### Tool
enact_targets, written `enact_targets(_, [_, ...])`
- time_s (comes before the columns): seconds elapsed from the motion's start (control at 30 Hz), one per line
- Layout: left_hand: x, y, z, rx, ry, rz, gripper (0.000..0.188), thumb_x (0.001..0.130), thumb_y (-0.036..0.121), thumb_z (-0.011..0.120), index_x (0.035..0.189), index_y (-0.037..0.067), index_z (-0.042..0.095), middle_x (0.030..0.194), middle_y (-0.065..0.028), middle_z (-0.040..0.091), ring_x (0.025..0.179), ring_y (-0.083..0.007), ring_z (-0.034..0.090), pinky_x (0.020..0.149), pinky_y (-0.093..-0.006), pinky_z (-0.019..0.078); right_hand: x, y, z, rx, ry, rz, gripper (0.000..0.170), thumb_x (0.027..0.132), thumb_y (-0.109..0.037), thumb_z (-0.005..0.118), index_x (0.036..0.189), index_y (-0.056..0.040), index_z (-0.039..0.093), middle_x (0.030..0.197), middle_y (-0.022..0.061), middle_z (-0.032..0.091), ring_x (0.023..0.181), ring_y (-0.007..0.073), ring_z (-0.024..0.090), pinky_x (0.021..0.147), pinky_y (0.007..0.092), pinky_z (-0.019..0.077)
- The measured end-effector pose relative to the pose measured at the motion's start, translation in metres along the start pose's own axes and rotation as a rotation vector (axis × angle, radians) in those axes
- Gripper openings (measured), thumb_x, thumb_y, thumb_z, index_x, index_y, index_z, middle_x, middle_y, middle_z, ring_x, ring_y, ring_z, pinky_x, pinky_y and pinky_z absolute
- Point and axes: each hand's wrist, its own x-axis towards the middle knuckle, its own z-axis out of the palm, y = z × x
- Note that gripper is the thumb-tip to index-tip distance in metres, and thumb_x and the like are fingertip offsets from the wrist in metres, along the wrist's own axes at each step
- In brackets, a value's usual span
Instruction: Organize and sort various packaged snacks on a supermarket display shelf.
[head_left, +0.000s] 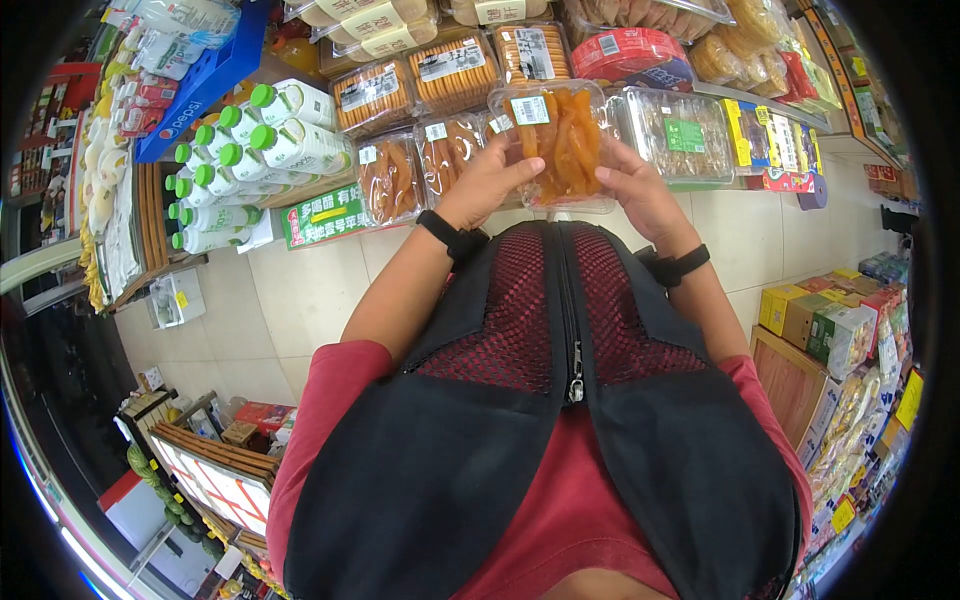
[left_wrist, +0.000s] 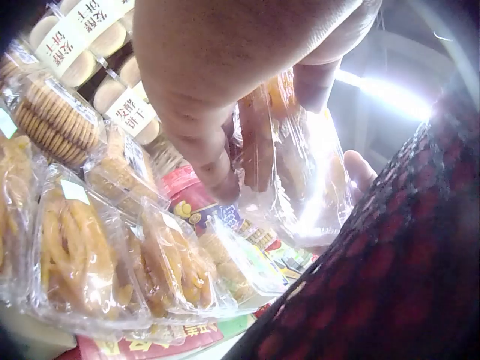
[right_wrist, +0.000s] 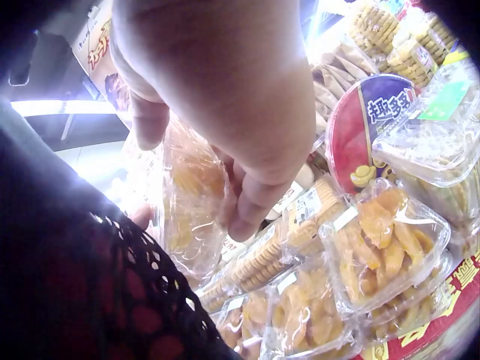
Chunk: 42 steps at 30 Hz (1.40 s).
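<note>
Both hands hold a clear plastic box of orange dried fruit strips (head_left: pixel 572 140) in front of the chest, its white label facing up. My left hand (head_left: pixel 490 182) grips the box's left side, the thumb lying over the lid edge. At the opposite side, my right hand (head_left: pixel 645 200) pinches the edge with its thumb on top. The left wrist view shows the wrapped box (left_wrist: pixel 289 161) between thumb and fingers. In the right wrist view, the right hand's fingers (right_wrist: pixel 251 206) bend round the box's far side. Similar dried fruit boxes (head_left: pixel 388 180) sit on the display just beyond.
Packs of round biscuits (head_left: pixel 455 75) stand behind the dried fruit. White bottles with green caps (head_left: pixel 290 140) are grouped at the left, a red round tin (head_left: pixel 630 55) and a clear box with a green label (head_left: pixel 680 135) at the right. Stacked cartons (head_left: pixel 830 315) stand at the lower right.
</note>
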Motion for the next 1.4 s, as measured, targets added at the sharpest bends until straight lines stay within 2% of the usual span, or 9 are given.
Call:
enact_targets(0.3, [-0.006, -0.030, -0.020, -0.012, 0.183, -0.055, 0.046, 0.093, 0.023, 0.063, 0.126, -0.004, 0.048, 0.118, -0.0094, 0.058, 0.106, -0.0153, 0.056, 0.096, -0.0312, 0.0443, 0.005, 0.018, -0.013, -0.034, 0.112, 0.158, 0.059, 0.093, -0.020, 0.059, 0.145, -0.0029, 0.037, 0.122, 0.0097, 0.060, 0.108, 0.0192, 0.060, 0.096, 0.0342, 0.0467])
enact_targets(0.5, [-0.017, -0.047, -0.060, 0.094, 0.482, -0.268, 0.040, 0.091, 0.038, 0.063, 0.096, -0.002, 0.061, 0.081, -0.0014, 0.056, 0.072, -0.0104, 0.052, 0.065, -0.0266, 0.0432, 0.001, 0.035, -0.039, 0.039, 0.321, 0.253, 0.041, 0.094, -0.019, 0.057, 0.131, -0.0044, 0.049, 0.108, 0.0097, 0.064, 0.094, 0.0198, 0.064, 0.086, 0.0319, 0.0503])
enact_targets(0.63, [-0.018, -0.054, -0.073, 0.259, 0.588, -0.249, 0.042, 0.089, 0.040, 0.064, 0.086, -0.002, 0.061, 0.073, -0.0022, 0.053, 0.065, -0.0116, 0.049, 0.056, -0.0288, 0.0387, -0.007, 0.047, -0.053, 0.042, 0.337, 0.273, 0.038, 0.094, -0.018, 0.056, 0.129, -0.0044, 0.050, 0.107, 0.0096, 0.064, 0.092, 0.0187, 0.063, 0.083, 0.0311, 0.0510])
enact_targets(0.77, [-0.003, -0.066, -0.081, 0.373, 0.558, -0.261, 0.043, 0.089, 0.039, 0.064, 0.085, -0.004, 0.062, 0.074, -0.0044, 0.056, 0.066, -0.0123, 0.049, 0.057, -0.0299, 0.0397, -0.014, 0.055, -0.059, 0.049, 0.365, 0.311, 0.038, 0.093, -0.019, 0.055, 0.128, -0.0044, 0.050, 0.106, 0.0094, 0.063, 0.089, 0.0182, 0.063, 0.081, 0.0309, 0.0511])
enact_targets(0.83, [0.009, -0.082, -0.092, 0.627, 0.468, -0.307, 0.059, 0.087, 0.048, 0.058, 0.097, -0.010, 0.064, 0.091, -0.0237, 0.067, 0.084, -0.0317, 0.065, 0.075, -0.0389, 0.0483, -0.016, 0.056, -0.060, 0.038, 0.367, 0.316, 0.038, 0.093, -0.019, 0.056, 0.128, -0.0043, 0.051, 0.105, 0.0092, 0.063, 0.088, 0.0181, 0.063, 0.082, 0.0309, 0.0510])
enact_targets(0.93, [0.020, -0.081, -0.085, 0.839, 0.465, -0.322, 0.066, 0.085, 0.053, 0.056, 0.099, -0.011, 0.063, 0.097, -0.0306, 0.065, 0.095, -0.0407, 0.064, 0.083, -0.0429, 0.0477, -0.019, 0.058, -0.064, 0.043, 0.381, 0.312, 0.037, 0.093, -0.020, 0.055, 0.127, -0.0042, 0.051, 0.104, 0.0091, 0.064, 0.089, 0.0181, 0.062, 0.082, 0.0313, 0.0511])
enact_targets(1.1, [0.030, -0.097, -0.091, 0.818, 0.422, -0.395, 0.072, 0.085, 0.052, 0.055, 0.107, -0.016, 0.059, 0.102, -0.0337, 0.063, 0.102, -0.0425, 0.062, 0.090, -0.0434, 0.0460, -0.027, 0.060, -0.067, 0.048, 0.407, 0.312, 0.036, 0.094, -0.021, 0.055, 0.127, -0.0053, 0.051, 0.106, 0.0089, 0.064, 0.090, 0.0185, 0.063, 0.081, 0.0319, 0.0510])
enact_targets(1.27, [0.024, -0.086, -0.076, 0.376, 0.475, -0.386, 0.069, 0.085, 0.045, 0.058, 0.116, -0.017, 0.053, 0.106, -0.0340, 0.062, 0.103, -0.0412, 0.063, 0.091, -0.0421, 0.0469, -0.034, 0.070, -0.075, 0.058, 0.436, 0.327, 0.037, 0.095, -0.022, 0.055, 0.128, -0.0066, 0.050, 0.107, 0.0086, 0.064, 0.089, 0.0188, 0.063, 0.080, 0.0321, 0.0509])
enact_targets(1.4, [0.031, -0.104, -0.096, 0.633, 0.485, -0.316, 0.064, 0.083, 0.041, 0.060, 0.113, -0.015, 0.054, 0.107, -0.0326, 0.062, 0.102, -0.0409, 0.063, 0.091, -0.0422, 0.0469, -0.036, 0.074, -0.078, 0.049, 0.443, 0.339, 0.032, 0.094, -0.024, 0.057, 0.122, -0.0076, 0.052, 0.103, 0.0072, 0.064, 0.087, 0.0184, 0.062, 0.079, 0.0322, 0.0507])
